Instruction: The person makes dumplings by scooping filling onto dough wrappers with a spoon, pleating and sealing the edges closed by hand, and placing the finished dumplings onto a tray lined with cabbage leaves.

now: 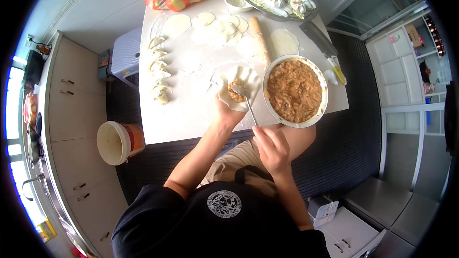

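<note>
Apparently I'm at the filling step: my left hand (231, 111) cradles the dough wrapper (251, 80) from beneath, its fingers mostly hidden, so I can't tell how far they spread. My right hand (273, 147) pinches the spoon (250, 109), its tip at the filling (235, 94) inside that wrapper. I judge the next move calls for lifting the spoon clear. Beyond the right fingers, the bowl (325, 87) crowds me; left of the left fingers, bare table (189, 120) gives room before the folded dumplings (159, 65).
</note>
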Demonstrator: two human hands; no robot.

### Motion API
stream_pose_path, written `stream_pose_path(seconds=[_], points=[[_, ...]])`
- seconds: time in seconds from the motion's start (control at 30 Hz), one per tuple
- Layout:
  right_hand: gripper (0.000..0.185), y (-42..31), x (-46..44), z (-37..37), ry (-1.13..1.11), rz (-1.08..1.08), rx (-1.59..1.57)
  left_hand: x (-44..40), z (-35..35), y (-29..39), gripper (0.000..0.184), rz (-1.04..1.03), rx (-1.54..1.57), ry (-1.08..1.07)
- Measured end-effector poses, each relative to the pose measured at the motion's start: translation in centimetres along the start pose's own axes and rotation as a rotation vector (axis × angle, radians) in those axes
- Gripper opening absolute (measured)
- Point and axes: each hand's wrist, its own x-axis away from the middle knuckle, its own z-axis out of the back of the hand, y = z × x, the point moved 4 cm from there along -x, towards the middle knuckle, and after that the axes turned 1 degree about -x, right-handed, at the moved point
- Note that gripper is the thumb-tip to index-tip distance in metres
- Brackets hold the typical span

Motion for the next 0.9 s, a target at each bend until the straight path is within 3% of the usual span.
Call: stream_pose_path(seconds=[0.1, 0.23, 0.33, 0.43, 0.53, 0.67, 0.77, 0.9], points=[[0.031, -0.2, 0.4, 0.5, 0.004, -0.032, -0.052, 0.6, -1.0, 0.2, 0.045, 0.02, -0.038, -0.046], [0.029, 0.7, 1.0, 2.0, 0.175, -0.229, -0.224, 1.0, -1.6, 0.0, 0.046, 0.113, -0.025, -0.11], [0.026, 2.1, 1.4, 4.2, 0.253, -0.252, -0.077, 1.9, -2.5, -0.3, 0.048, 0.114, -0.029, -0.081], [0.027, 4.1, 1.9, 5.0, 0.132, -0.237, 0.25, 2.7, -3.2, -0.6, 0.052, 0.14, -0.062, -0.057], [0.027, 5.3, 3.5, 4.9, 0.051, -0.327, 0.256, 3.6, -3.9, -0.5, 0.054, 0.176, -0.104, -0.048], [0.041, 4.6, 3.7, 5.1, -0.068, -0.34, 0.28, 4.7, -4.6, -0.4, 0.055, 0.235, -0.097, -0.095], [0.039, 4.3, 4.0, 5.0, -0.045, -0.442, 0.19, 5.5, -5.7, -0.7, 0.053, 0.206, -0.074, -0.003], [0.036, 4.9, 4.9, 5.0, -0.051, -0.523, 0.201, 5.7, -6.3, -0.8, 0.054, 0.223, -0.047, -0.063]])
